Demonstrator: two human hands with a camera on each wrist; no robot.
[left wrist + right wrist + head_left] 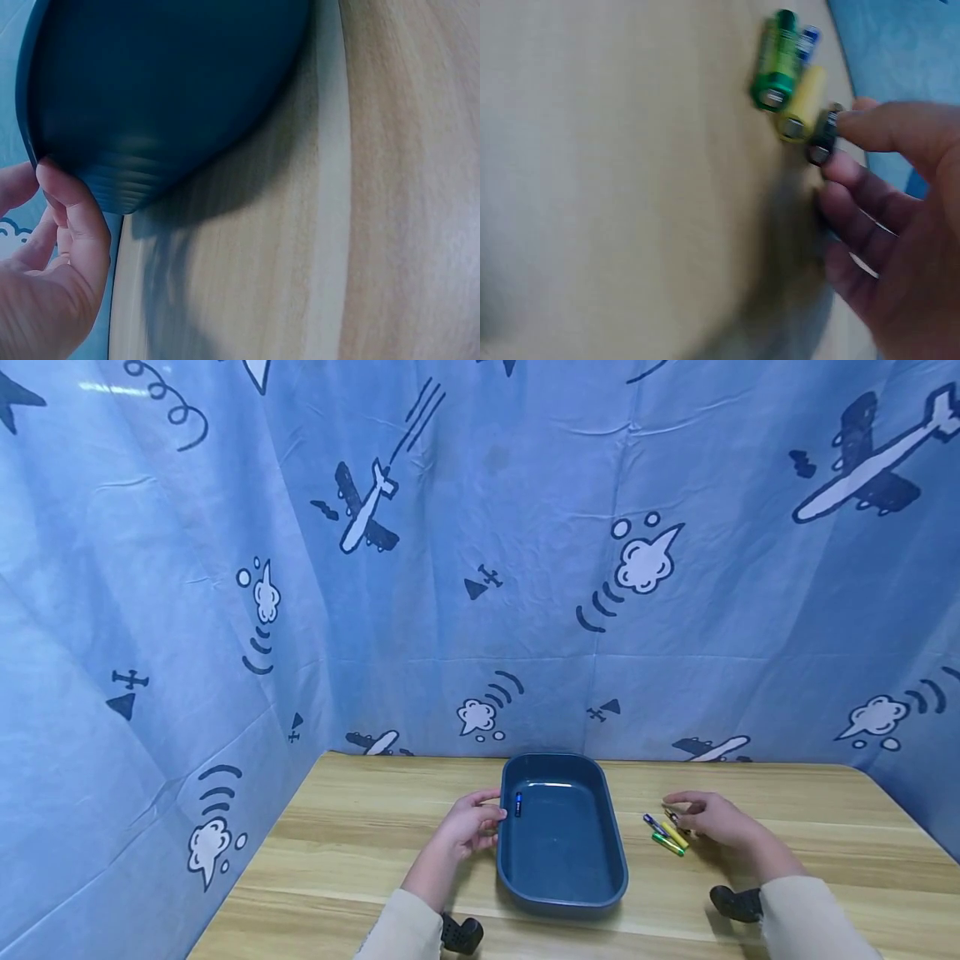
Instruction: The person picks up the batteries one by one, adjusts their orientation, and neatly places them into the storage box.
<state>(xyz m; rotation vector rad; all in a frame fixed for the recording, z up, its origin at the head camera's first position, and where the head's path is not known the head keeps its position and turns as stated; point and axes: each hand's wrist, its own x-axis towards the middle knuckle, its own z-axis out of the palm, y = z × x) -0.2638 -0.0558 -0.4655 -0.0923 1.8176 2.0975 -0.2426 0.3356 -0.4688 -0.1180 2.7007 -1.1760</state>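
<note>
A dark blue plastic basin point(558, 893) with rounded corners stands on the table, and one blue-and-black battery point(518, 804) lies inside near its left wall. My left hand point(474, 822) pinches the basin's left rim between thumb and fingers; the left wrist view shows the thumb on the outer wall. Over to the right, my right hand point(716, 818) has its thumb and fingers around a dark battery point(825, 135). Right beside that one lie a yellow battery point(804, 101), a green battery point(778, 64) and a blue battery point(808, 43), close together on the wood.
The light wooden table point(360, 852) carries the basin near its middle, with the batteries to its right. A blue curtain point(525, 610) printed with planes and clouds hangs behind the table's back edge and along its sides. Black devices point(735, 904) are worn at both wrists.
</note>
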